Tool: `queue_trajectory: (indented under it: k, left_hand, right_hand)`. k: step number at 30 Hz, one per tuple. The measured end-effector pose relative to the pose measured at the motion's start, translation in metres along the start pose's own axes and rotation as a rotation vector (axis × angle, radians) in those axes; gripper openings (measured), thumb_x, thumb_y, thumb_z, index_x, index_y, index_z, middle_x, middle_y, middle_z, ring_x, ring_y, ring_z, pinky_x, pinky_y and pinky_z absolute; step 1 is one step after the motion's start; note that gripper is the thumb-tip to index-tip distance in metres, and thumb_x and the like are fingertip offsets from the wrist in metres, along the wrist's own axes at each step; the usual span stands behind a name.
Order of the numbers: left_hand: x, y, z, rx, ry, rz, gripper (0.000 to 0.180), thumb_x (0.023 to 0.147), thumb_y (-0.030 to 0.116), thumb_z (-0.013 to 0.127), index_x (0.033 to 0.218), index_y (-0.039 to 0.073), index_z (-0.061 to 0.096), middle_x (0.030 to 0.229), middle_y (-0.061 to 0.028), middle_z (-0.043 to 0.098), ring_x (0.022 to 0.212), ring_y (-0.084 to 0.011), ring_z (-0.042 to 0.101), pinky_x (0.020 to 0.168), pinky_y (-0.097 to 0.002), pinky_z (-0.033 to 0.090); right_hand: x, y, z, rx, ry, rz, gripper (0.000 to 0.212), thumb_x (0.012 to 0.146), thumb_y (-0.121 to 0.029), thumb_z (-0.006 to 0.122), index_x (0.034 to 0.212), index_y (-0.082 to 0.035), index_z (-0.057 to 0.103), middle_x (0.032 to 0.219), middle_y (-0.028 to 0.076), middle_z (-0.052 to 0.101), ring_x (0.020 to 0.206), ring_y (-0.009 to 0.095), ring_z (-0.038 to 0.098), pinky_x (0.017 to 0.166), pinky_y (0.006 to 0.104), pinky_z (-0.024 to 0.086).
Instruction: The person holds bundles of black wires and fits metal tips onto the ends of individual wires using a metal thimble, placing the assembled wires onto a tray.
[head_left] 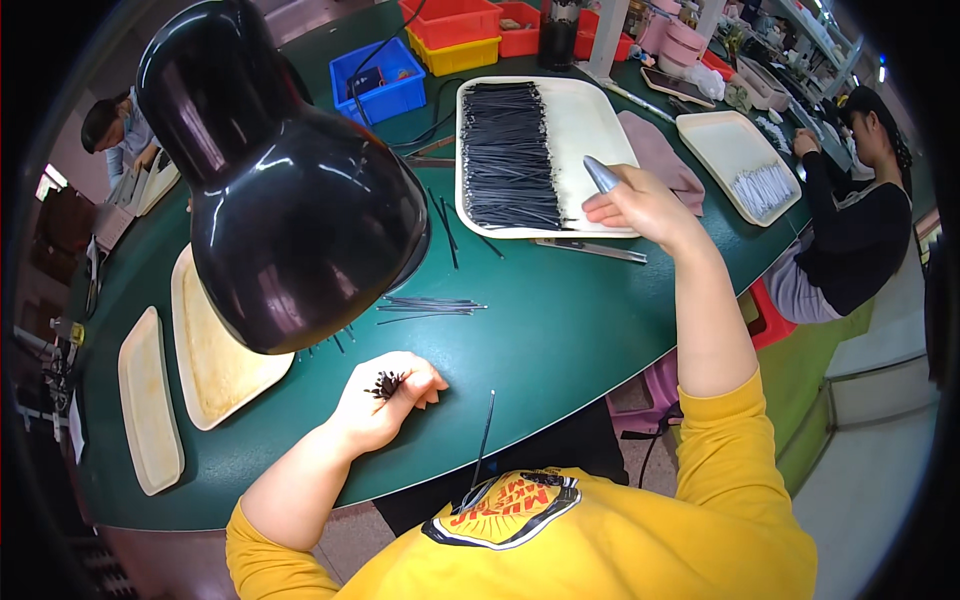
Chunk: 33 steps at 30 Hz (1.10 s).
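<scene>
My left hand (385,402) is closed around a bundle of thin black wires (384,385), whose ends poke out above the fist. Over the right part of a cream tray (595,120), my right hand (645,205) has its fingers stretched out. A silver, pointed, cap-like piece (600,174) juts from its fingers; whether it is worn or held I cannot tell. Beside those fingers, many black wires (510,155) with pale ends lie in rows in the tray. A loose batch of wires (435,307) rests on the green table (540,330), and a single wire (485,430) lies near my shirt.
A black lamp head (305,235) hides part of the table at left. Two cream trays (150,400) stand beyond it. At the back are blue (380,85), yellow and red bins. A metal ruler-like strip (595,250) lies below the wire tray. Two people sit nearby.
</scene>
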<state>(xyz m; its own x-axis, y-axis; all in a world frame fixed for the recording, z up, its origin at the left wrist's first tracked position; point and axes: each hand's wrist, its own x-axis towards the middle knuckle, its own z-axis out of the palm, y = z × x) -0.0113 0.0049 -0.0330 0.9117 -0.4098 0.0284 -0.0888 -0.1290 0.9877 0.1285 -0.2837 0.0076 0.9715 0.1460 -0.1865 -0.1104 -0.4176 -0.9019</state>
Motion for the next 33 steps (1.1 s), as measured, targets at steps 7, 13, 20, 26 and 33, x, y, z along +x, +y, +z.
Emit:
queue_trajectory:
  k: [7, 13, 20, 26, 33]
  left_hand:
    - [0.003, -0.001, -0.002, 0.008, -0.030, -0.035, 0.023, 0.083, 0.019, 0.044, 0.073, 0.000, 0.054, 0.069, -0.0069, 0.054, 0.060, -0.0105, 0.049, 0.057, -0.0219, 0.041]
    - [0.003, 0.003, -0.002, 0.001, -0.016, -0.016, 0.025, 0.083, 0.020, 0.044, 0.074, -0.001, 0.054, 0.068, -0.0073, 0.054, 0.059, -0.0107, 0.050, 0.055, -0.0216, 0.041]
    - [-0.003, -0.005, -0.002, -0.036, -0.008, -0.033, 0.022, 0.083, 0.017, 0.044, 0.073, -0.001, 0.052, 0.070, -0.0084, 0.055, 0.059, -0.0108, 0.050, 0.056, -0.0221, 0.042]
    - [-0.004, -0.005, 0.000, -0.044, 0.088, 0.119, 0.022, 0.084, 0.015, 0.042, 0.075, -0.002, 0.053, 0.060, -0.0066, 0.052, 0.056, -0.0114, 0.049, 0.056, -0.0217, 0.040]
    - [-0.004, -0.003, 0.004, -0.399, 0.186, 0.093, 0.020, 0.084, 0.011, 0.040, 0.073, -0.003, 0.049, 0.046, -0.0022, 0.038, 0.037, -0.0069, 0.030, 0.038, -0.0198, 0.024]
  right_hand:
    - [0.006, 0.006, 0.010, 0.068, -0.097, -0.053, 0.056, 0.082, -0.042, 0.039, 0.099, 0.012, 0.042, 0.085, 0.021, 0.055, 0.077, 0.022, 0.057, 0.068, 0.0278, 0.047]
    - [-0.002, 0.008, 0.004, 0.141, 0.068, -0.151, 0.033, 0.080, -0.015, 0.037, 0.103, 0.007, 0.044, 0.085, 0.015, 0.055, 0.072, 0.017, 0.057, 0.065, 0.0248, 0.047]
    - [-0.004, 0.004, 0.027, 0.405, -0.047, -0.456, 0.037, 0.076, 0.006, 0.029, 0.112, 0.005, 0.036, 0.082, 0.014, 0.054, 0.072, 0.016, 0.055, 0.065, 0.0241, 0.045]
    - [-0.011, -0.046, 0.059, 0.162, -0.354, -0.594, 0.031, 0.070, 0.000, 0.042, 0.100, 0.003, 0.050, 0.067, 0.010, 0.055, 0.054, 0.013, 0.052, 0.054, 0.0237, 0.045]
    - [-0.009, -0.037, 0.129, 0.109, -0.567, -0.718, 0.036, 0.066, 0.000, 0.042, 0.101, 0.004, 0.049, 0.067, 0.012, 0.055, 0.057, 0.017, 0.053, 0.055, 0.0270, 0.044]
